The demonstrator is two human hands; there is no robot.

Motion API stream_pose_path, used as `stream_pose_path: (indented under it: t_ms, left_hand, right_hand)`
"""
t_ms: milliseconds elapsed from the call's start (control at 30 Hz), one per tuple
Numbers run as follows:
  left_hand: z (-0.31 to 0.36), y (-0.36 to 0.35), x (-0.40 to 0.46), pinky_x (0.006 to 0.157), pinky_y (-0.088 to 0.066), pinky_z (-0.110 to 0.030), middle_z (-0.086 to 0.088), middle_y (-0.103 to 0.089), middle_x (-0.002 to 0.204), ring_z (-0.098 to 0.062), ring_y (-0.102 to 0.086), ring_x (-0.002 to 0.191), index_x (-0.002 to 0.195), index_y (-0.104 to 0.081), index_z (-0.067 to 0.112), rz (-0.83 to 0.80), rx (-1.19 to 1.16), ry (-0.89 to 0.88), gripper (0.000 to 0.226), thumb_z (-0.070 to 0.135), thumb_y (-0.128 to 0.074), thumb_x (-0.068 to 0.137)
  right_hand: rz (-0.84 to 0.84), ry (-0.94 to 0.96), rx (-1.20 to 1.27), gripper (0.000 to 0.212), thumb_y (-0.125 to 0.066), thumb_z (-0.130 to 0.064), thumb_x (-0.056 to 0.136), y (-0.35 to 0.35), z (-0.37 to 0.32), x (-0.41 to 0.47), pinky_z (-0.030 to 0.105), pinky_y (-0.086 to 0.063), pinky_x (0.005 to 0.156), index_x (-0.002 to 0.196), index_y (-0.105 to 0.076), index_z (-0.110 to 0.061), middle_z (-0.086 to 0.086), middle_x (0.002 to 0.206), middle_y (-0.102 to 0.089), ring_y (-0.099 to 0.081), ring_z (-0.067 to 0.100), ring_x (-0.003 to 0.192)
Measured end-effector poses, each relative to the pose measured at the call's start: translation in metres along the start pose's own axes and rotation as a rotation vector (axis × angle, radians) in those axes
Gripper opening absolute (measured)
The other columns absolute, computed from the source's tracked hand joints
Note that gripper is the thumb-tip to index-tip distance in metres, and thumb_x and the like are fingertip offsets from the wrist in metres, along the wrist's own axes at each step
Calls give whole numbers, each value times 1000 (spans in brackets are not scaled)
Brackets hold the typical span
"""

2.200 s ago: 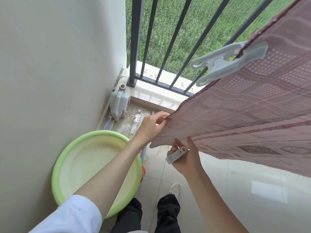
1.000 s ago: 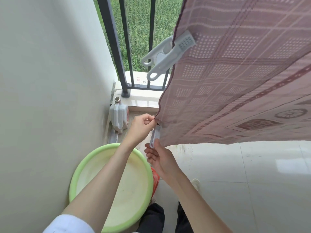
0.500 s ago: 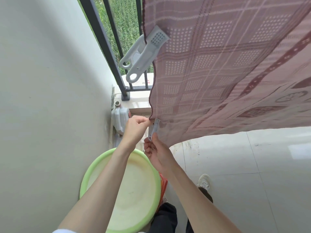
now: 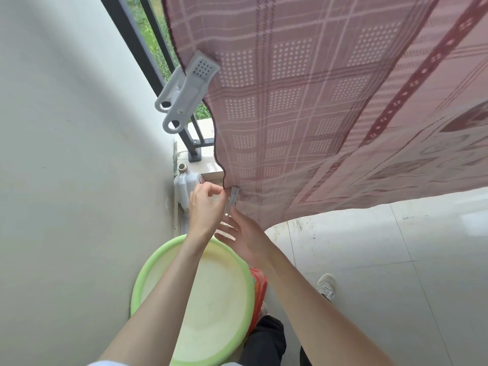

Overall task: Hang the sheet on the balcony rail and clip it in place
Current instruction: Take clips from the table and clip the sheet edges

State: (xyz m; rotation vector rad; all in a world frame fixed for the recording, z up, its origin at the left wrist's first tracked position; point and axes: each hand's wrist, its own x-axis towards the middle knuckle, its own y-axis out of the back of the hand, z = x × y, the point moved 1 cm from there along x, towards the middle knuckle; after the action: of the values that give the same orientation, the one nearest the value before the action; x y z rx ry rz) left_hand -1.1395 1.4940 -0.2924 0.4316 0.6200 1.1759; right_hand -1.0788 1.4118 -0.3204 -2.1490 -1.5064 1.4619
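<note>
The dusty-pink checked cotton sheet hangs over the black metal balcony rail, filling the view from twelve to three o'clock. A large white plastic clip grips its left edge at eleven o'clock. At centre, the left hand pinches the sheet's lower corner, where a small grey plastic clip sits. The right hand, just below, has its fingers spread, fingertips near that clip. A lime-green round plastic basin lies at six o'clock.
</note>
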Motion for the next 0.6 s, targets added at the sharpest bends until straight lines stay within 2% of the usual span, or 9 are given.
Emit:
stream_pose_path:
  t_ms: [100,167,233,267,333,500,600]
  left_hand:
    - [-3,3,-19,82,-39,-27,-1,-55,93,-20,-54,97,86,-59,13,14,-33,33,7,20,-59,86]
    - [-8,5,-38,84,-37,-25,-2,-54,98,-21,-52,100,95,-59,11,50,38,-13,12,21,-56,88]
    - [-10,3,-56,90,-40,-31,-4,-58,105,-24,-51,104,104,-58,9,52,159,-145,25,28,-51,88]
    - [-7,0,-65,92,-40,-33,-5,-59,107,-24,-51,105,107,-58,9,38,205,-218,31,30,-48,87]
    - [8,-6,-82,93,-40,-34,-5,-58,114,-24,-50,110,114,-57,10,-26,283,-316,40,34,-43,86]
    - [79,-48,-117,89,-49,-48,-14,-60,122,-34,-57,113,122,-47,14,-197,526,-527,45,40,-37,88]
    - [140,-81,-140,96,-42,-51,-14,-57,129,-35,-54,119,128,-49,14,-223,624,-581,63,52,-12,95]
  right_hand:
    - [122,15,-283,16,-45,-31,96,14,-7,-16,33,-44,89,99,-58,-22,-5,97,-57,-52,15,96]
    - [195,80,-587,25,-44,-28,96,30,-17,-33,24,-41,82,111,-58,-13,-2,96,-55,-50,14,92]
    - [286,134,-882,41,-44,-29,96,52,-28,-51,24,-38,91,133,-46,-11,4,120,-56,-51,18,112]
    - [338,173,-1046,48,-44,-31,96,64,-33,-62,28,-35,100,139,-38,-12,6,135,-49,-45,20,125]
    - [408,250,-1318,57,-43,-36,95,86,-47,-87,35,-28,110,145,-26,-15,5,150,-31,-32,23,136]
    - [494,382,-1637,63,-38,-47,95,141,-110,-164,35,-17,116,148,-14,-23,2,157,-14,-18,20,143]
    - [542,463,-1737,78,-20,-69,85,178,-156,-222,39,-17,116,148,-13,-23,4,156,-17,-17,20,143]
